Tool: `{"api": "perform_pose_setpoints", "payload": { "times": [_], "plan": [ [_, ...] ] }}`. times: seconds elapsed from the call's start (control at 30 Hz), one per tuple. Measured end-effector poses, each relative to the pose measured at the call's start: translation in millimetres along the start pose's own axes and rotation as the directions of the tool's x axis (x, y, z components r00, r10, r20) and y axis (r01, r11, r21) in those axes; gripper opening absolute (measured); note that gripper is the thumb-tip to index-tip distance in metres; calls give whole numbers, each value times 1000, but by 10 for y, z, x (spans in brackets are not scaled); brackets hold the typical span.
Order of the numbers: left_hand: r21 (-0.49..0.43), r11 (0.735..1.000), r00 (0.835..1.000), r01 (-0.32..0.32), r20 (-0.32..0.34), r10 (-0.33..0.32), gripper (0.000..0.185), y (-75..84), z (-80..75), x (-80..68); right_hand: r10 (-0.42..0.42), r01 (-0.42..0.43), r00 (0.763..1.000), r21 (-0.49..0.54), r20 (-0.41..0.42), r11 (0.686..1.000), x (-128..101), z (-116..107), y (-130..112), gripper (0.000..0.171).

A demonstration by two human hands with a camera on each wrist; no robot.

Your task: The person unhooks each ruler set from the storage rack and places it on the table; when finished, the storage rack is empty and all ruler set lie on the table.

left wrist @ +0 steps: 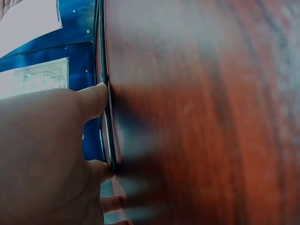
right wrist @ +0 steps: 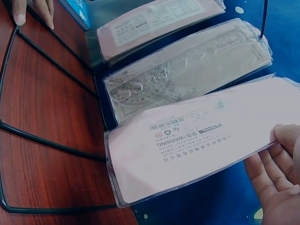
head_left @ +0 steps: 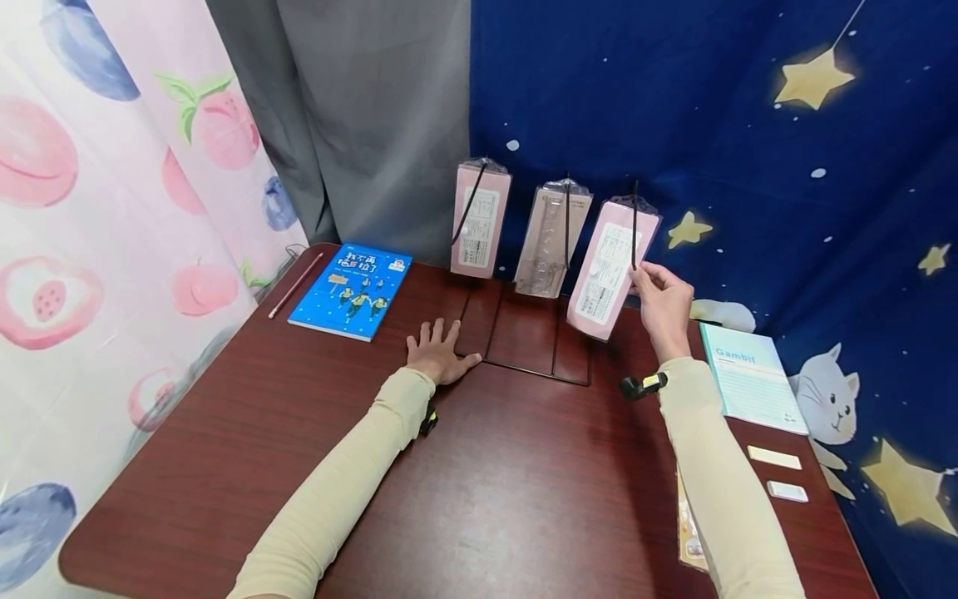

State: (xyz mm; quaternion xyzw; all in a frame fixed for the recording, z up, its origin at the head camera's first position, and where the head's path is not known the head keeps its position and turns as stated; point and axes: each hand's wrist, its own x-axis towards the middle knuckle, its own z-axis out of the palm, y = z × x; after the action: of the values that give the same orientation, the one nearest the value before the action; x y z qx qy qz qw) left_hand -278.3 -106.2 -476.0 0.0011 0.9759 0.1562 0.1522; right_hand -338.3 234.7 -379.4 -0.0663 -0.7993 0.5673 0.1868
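Three flat clear packets hang from hooks of a black wire rack [head_left: 535, 372]. My right hand [head_left: 662, 301] pinches the side edge of the rightmost packet [right wrist: 197, 145], which has a pink card with a white label and printed text. The middle packet [right wrist: 187, 70] shows a clear ruler and a protractor. Farther left hangs another pink-carded packet [head_left: 481, 220]. My left hand [head_left: 437, 353] lies with spread fingers at the front left corner of the rack's base, its thumb touching the wire. In the left wrist view that hand [left wrist: 42, 150] is seen close up.
On the brown table [head_left: 479, 466], a blue book [head_left: 352, 291] and a pencil [head_left: 295, 285] lie at the back left. To the right are a pale green notebook [head_left: 752, 378], two small blocks, the nearer a white one [head_left: 787, 491], and a partly covered orange packet [head_left: 690, 532]. Curtains stand behind.
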Motion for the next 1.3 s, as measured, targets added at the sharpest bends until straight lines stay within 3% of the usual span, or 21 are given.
{"api": "perform_pose_setpoints", "payload": {
  "times": [0.77,1.3],
  "plan": [
    [-19,1000,1000,-1,-15,1,84,8,-26,-28,-31,30,999,29,24,999,-192,-24,11,44],
    [-21,1000,1000,-5,-14,5,85,9,-17,-22,-39,37,999,63,28,997,-378,-69,11,39]
  ]
}}
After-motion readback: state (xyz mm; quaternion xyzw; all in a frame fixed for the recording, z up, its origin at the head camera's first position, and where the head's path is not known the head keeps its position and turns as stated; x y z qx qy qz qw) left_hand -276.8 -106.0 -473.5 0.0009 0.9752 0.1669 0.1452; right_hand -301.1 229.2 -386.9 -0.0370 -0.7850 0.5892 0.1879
